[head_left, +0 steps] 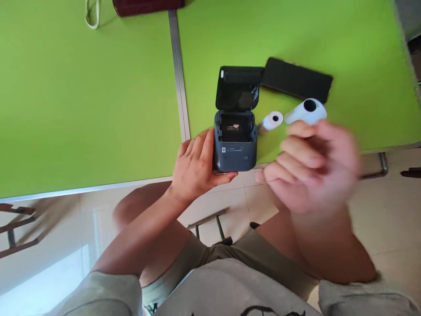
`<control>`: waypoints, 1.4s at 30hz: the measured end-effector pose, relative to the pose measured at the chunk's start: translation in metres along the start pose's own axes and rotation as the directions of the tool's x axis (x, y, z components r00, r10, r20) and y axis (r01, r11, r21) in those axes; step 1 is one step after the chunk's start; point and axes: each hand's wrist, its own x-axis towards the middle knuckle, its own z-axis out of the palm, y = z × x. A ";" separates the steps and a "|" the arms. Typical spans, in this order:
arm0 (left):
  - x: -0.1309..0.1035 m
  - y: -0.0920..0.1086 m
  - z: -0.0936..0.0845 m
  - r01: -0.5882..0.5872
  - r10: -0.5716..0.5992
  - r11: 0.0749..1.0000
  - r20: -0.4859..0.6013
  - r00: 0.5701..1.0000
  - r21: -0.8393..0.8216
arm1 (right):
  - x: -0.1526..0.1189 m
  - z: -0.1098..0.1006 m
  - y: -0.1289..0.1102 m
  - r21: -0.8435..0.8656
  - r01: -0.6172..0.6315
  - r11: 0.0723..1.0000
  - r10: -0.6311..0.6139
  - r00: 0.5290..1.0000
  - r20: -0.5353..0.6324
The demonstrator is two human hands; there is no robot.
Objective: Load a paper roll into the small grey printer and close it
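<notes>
My left hand is wrapped round the left side of a small dark label printer, its thumb under the front edge. The printer's lid stands raised, and I see into its dark inner bay, where a small printed label shows. To the right, my right hand is lifted toward the camera, blurred, with its fingers curled in. Whatever may be inside those fingers is hidden. Beyond it lie a small white paper roll and a larger white roll, both with dark core holes; the hand covers the area just below the larger one.
A black phone lies behind the rolls on the green table. A metal seam runs across the tabletop. At the far edge are a dark red case and a pale cord loop. My legs are below the near edge.
</notes>
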 end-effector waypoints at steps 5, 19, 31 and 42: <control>-0.001 0.000 -0.001 0.022 -0.022 1.000 0.008 1.000 -0.005 | 0.013 0.029 0.014 0.256 -0.046 0.966 0.037 0.999 0.040; -0.001 0.001 0.001 0.014 -0.013 0.999 -0.011 1.000 0.042 | 0.014 0.026 0.017 0.373 -0.104 0.922 0.010 0.970 0.245; -0.001 0.000 0.001 0.014 -0.013 0.998 -0.012 1.000 0.058 | 0.010 0.018 0.017 0.050 0.161 0.986 -0.165 0.982 0.088; -0.001 -0.001 0.001 -0.037 0.040 0.997 -0.047 0.998 0.064 | 0.058 -0.075 0.006 -0.650 0.612 0.449 -0.893 0.311 -0.325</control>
